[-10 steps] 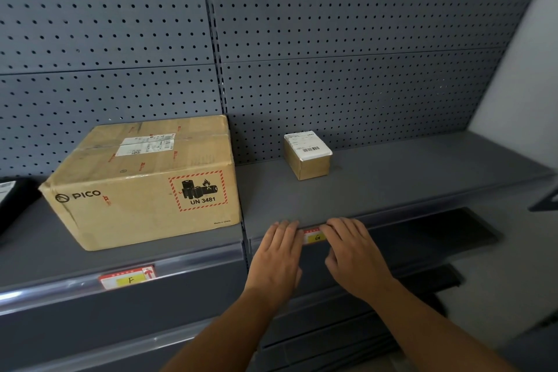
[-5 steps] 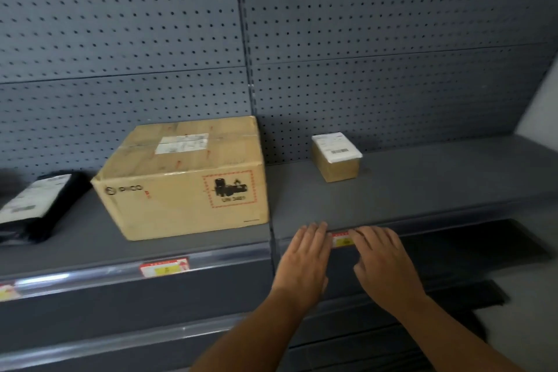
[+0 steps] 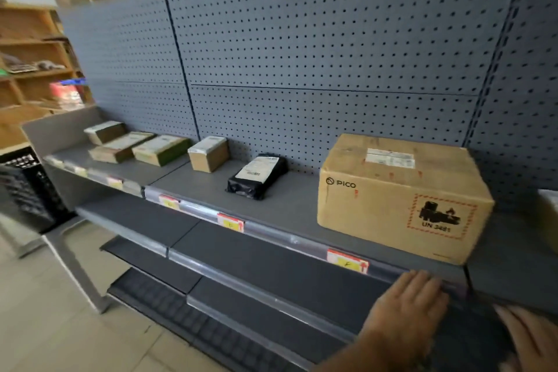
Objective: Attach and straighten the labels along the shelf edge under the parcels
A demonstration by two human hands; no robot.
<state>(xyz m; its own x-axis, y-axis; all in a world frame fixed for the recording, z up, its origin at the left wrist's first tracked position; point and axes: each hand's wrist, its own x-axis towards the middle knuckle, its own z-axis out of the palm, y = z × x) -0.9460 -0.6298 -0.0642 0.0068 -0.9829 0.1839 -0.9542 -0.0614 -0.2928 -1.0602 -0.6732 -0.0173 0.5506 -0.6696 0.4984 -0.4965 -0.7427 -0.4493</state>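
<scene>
Head view, looking left along the shelf (image 3: pixel 296 205). Left hand (image 3: pixel 406 308) lies flat on the shelf edge (image 3: pixel 287 240) below the PICO box (image 3: pixel 398 199), fingers straight and together, gripping nothing; fingertips touch the rail just right of label F (image 3: pixel 347 261). Right hand (image 3: pixel 534 341) is cut off at the lower right corner and blurred: only some fingers show, loosely spread, and whether they touch anything I cannot tell.

Labels sit in the clear strip along the edge. Label F is under the left half of the box, slightly tilted with the rail. Next label (image 3: pixel 231 222) is under the black pouch (image 3: pixel 258 177); its letter is too smeared to read. A third label (image 3: pixel 169 201) is further left, near the small carton (image 3: pixel 208 152). More labels (image 3: pixel 114 183) on the far section are only pale smudges.

Flat parcels (image 3: pixel 136 145) at the far end lie close together; their print is unreadable. Right of the box, a pale object (image 3: pixel 548 214) is cut by the frame. Pegboard (image 3: pixel 302 54) behind
</scene>
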